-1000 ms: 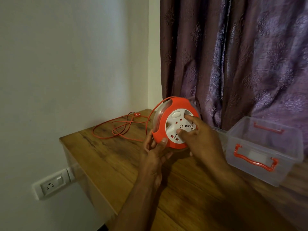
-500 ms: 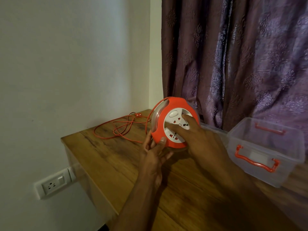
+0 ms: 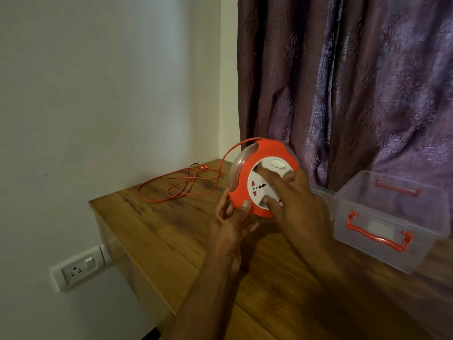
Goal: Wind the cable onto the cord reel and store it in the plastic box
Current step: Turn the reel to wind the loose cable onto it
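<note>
An orange cord reel (image 3: 266, 153) with a white socket face is held upright above the wooden table (image 3: 171, 229). My left hand (image 3: 232, 219) grips its lower left rim, thumb on the orange edge. My right hand (image 3: 291, 200) lies across the white socket face with fingers pressed on it. The thin orange cable (image 3: 181, 186) runs from the reel's top down to loose loops on the table's far left corner, ending in a small plug (image 3: 203, 166). A clear plastic box (image 3: 389, 222) with orange handles stands open at the right.
A purple patterned curtain (image 3: 355, 82) hangs behind the table. The white wall (image 3: 98, 94) is on the left, with a wall socket (image 3: 78, 268) below the table's left edge. A clear lid (image 3: 323, 195) lies partly hidden behind my right hand.
My right hand has shifted round on the white face, which has turned, its round button now near the top. The cable loops on the table look slightly shorter. My left hand holds steady.
</note>
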Motion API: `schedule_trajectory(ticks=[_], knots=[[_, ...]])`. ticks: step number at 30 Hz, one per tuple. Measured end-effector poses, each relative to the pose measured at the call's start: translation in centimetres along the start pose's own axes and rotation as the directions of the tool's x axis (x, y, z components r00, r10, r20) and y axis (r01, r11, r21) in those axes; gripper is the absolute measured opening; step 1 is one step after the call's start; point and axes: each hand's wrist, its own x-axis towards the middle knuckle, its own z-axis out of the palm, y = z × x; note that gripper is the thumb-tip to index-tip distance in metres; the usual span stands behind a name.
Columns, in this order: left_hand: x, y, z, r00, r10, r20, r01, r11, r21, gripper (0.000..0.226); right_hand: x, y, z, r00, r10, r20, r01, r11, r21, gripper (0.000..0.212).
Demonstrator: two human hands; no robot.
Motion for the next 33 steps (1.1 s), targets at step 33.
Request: schedule_trajectory(ticks=[33], knots=[[0.4,-0.1,-0.3,1.000,0.004,-0.017,-0.003,1.000,0.024,0.050,0.6,0.9,-1.8,0.945,-0.181,0.273,0.214,0.972,-0.097,0.059]])
